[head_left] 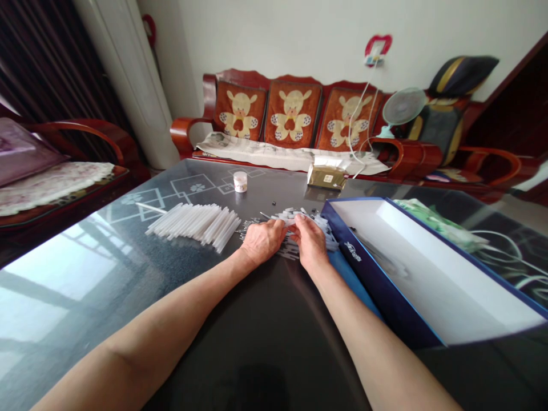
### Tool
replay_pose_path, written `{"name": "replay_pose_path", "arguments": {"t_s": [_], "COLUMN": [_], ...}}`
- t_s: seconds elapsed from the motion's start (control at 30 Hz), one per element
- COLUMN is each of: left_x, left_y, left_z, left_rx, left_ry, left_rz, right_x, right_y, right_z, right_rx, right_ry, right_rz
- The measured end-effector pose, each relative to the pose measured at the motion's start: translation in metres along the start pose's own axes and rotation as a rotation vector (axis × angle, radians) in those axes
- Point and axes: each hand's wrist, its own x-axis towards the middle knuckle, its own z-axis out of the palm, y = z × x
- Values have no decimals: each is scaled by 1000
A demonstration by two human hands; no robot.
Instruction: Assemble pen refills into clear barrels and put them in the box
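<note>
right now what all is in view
table: one, dark, centre
white tubes: many, white, table left
blue box: one, blue, white inside, right
small rods: many, silvery, table middle
pale pieces: many, whitish, left of blue box
green bundle: one, green-white, right of blue box
jar: one, white, table back
tissue box: one, gold, table back
sofa: one, red-brown, back wall
animal-print cushions: three, orange-brown, on sofa
cords: several, white, sofa and table right
armchairs: two, red-brown, left and right
fan: one, pale green, sofa right
wall fixture: one, red-framed, above sofa
curtain: one, dark, far left
left hand: one, bare, over small rods
right hand: one, bare, beside pale pieces
</note>
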Motion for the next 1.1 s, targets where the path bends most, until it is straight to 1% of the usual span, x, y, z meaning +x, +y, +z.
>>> {"name": "replay_pose_path", "arguments": {"t_s": [0.2,0.37,0.47,0.53,0.57,0.67,0.73,0.8,0.87,0.97,1.0,1.03,1.1], "left_x": [-2,-5,-4,-3,-2,-3,-4,-5,-3,2,5,8,13], "left_y": [8,18,22,23,23,25,27,26,22,7,0,-8,-24], "left_z": [-1,-1,-2,-3,-3,-1,1,1,0,-5,-8,-11,-18], "left_rx": [-3,-126,-188,-271,-335,-580,-691,-656,-510,-285,-228,-180,-104], "left_ry": [-16,-74,-101,-89,-83,-114,-159,-156,-107,-29,-8,6,25], "left_rz": [45,18,-21,-25,-21,-20,3,53,66,-44,-86,-120,-179], "right_x": [-7,-10,-11,-9,-7,4,12,15,14,5,2,0,-1], "right_y": [-2,6,12,14,14,7,-1,-8,-11,-7,-4,-1,4], "right_z": [8,10,10,9,9,2,-4,-11,-16,-20,-21,-21,-22], "right_rx": [89,92,125,160,186,265,272,197,15,-364,-475,-565,-682], "right_ry": [1,114,57,15,16,85,132,151,153,116,89,60,17], "right_rz": [37,-56,-45,-16,-1,45,30,-64,-244,-569,-656,-722,-805]}}
